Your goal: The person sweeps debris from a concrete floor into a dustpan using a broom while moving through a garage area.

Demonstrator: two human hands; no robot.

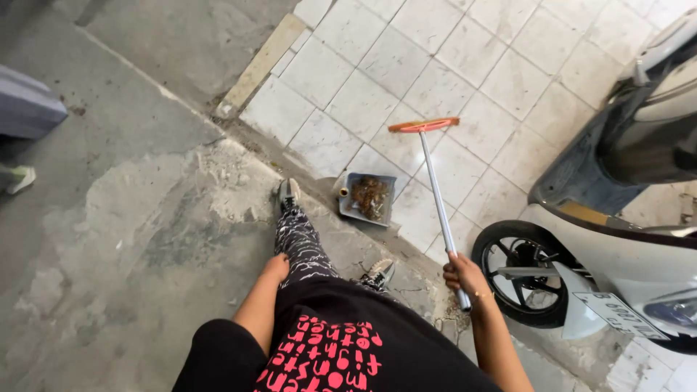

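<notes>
At the far left we see another person's shoe (19, 178) and a grey trouser leg (27, 105) on the concrete floor (109, 239), well apart from us. Our left hand (276, 267) rests empty against our own thigh, fingers loosely curled on nothing. Further right, the grey dustpan (369, 198) lies on the edge where concrete meets the white tiles (406, 65), with a heap of brown leaf litter (371, 196) in it. Our right hand (465, 274) is the working one: its grip is closed around the lower end of the metal handle (438, 199) of a sweeper. That handle runs up and away from us, leaning slightly left, to the orange head (423, 125) on the tiles just beyond the dustpan. So the pan lies left of the shaft, between head and grip. A white scooter (624, 247) stands just right of our right hand.
</notes>
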